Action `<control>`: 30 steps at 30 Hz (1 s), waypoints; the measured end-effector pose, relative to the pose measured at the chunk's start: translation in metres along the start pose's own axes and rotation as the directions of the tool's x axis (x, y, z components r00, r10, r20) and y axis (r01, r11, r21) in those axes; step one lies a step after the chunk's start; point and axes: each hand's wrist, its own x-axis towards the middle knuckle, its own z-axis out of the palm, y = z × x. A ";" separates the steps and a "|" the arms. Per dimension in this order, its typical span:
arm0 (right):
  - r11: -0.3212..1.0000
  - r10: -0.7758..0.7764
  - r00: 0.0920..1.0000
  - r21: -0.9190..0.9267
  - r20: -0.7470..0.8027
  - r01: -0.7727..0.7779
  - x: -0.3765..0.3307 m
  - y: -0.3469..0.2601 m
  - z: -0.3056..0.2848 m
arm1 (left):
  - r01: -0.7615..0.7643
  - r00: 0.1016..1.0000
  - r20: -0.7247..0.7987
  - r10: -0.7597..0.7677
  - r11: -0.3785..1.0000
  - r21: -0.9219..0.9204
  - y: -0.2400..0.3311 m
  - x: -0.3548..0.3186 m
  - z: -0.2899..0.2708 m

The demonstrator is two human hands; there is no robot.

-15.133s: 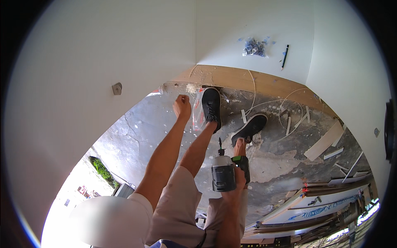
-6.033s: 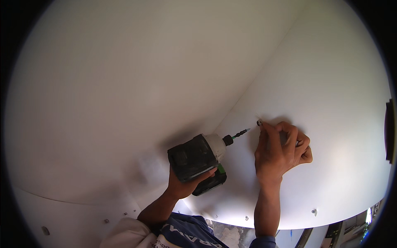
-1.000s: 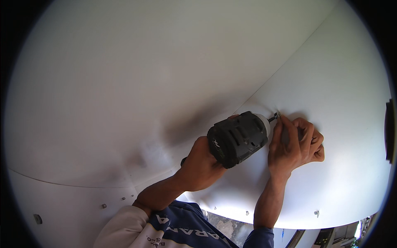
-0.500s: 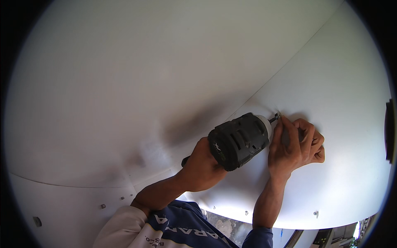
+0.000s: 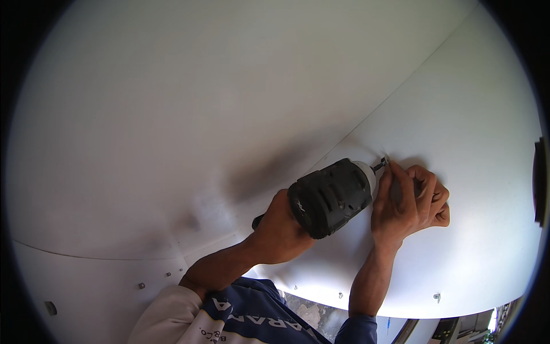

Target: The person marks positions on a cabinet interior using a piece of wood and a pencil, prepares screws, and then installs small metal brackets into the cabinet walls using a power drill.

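Note:
My left hand (image 5: pixel 279 232) is wrapped round the grip of a black cordless drill (image 5: pixel 332 198) with a light grey nose. Its bit (image 5: pixel 378 166) points up and right, against a small metal piece (image 5: pixel 385 160) at the white panel's surface. Thumb and forefinger of my right hand (image 5: pixel 411 203) pinch that piece beside the bit tip, while the other fingers curl toward the panel. Whether it is a bracket or a screw, I cannot make out. The drill's grip is mostly hidden behind my left hand.
A broad white panel (image 5: pixel 172 103) surrounds the work, with a thin seam (image 5: pixel 389 94) running diagonally across it. Small metal brackets sit near its lower edge, one at right (image 5: pixel 437 297). Another white surface (image 5: pixel 103 304) with small fittings lies lower left. A dark object (image 5: pixel 539 182) stands at far right.

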 end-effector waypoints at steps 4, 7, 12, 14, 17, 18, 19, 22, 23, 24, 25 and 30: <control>1.000 0.003 1.000 0.012 -0.008 -0.003 0.001 0.000 0.000 | 0.037 0.999 -0.027 -0.039 0.996 -0.081 0.002 0.000 -0.001; 1.000 0.003 1.000 -0.028 -0.020 -0.004 0.000 0.003 0.002 | 0.077 0.996 0.048 -0.075 0.996 -0.034 0.005 0.002 -0.002; 1.000 -0.001 1.000 -0.029 -0.031 0.000 -0.001 0.004 0.003 | 0.004 0.995 0.101 -0.012 0.997 0.080 0.000 0.003 -0.006; 1.000 0.001 1.000 -0.027 -0.026 -0.002 -0.001 0.004 0.003 | 0.097 0.995 0.020 -0.097 0.995 0.035 0.000 0.000 -0.003; 1.000 -0.003 0.999 -0.030 -0.032 0.002 0.000 0.005 0.003 | 0.103 0.990 0.097 -0.103 0.995 -0.002 0.005 0.001 -0.005; 1.000 -0.001 1.000 -0.026 -0.029 0.001 -0.001 0.006 0.003 | 0.105 0.990 0.098 -0.104 0.994 -0.002 0.006 0.001 -0.005; 1.000 0.000 1.000 -0.022 -0.027 -0.001 -0.001 0.007 0.003 | 0.078 0.994 0.073 -0.085 0.993 0.092 0.007 0.001 -0.004; 1.000 -0.001 0.999 -0.025 -0.034 0.001 -0.001 0.006 0.004 | 0.054 0.995 0.074 -0.066 0.987 0.153 0.006 0.003 -0.004; 1.000 -0.001 0.999 -0.026 -0.035 0.000 -0.001 0.007 0.004 | 0.064 0.993 0.093 -0.075 0.991 0.117 0.005 0.003 -0.004; 1.000 0.000 0.999 -0.026 -0.034 -0.001 -0.001 0.007 0.004 | 0.063 0.993 0.094 -0.074 0.991 0.118 0.006 0.003 -0.004; 1.000 0.001 0.999 -0.025 -0.034 -0.002 -0.001 0.007 0.004 | 0.089 0.992 0.086 -0.096 0.993 0.083 0.008 0.002 -0.004; 0.999 0.005 1.000 -0.034 -0.031 -0.006 -0.002 0.010 0.004 | 0.101 0.991 0.078 -0.110 0.988 0.120 0.003 0.004 -0.002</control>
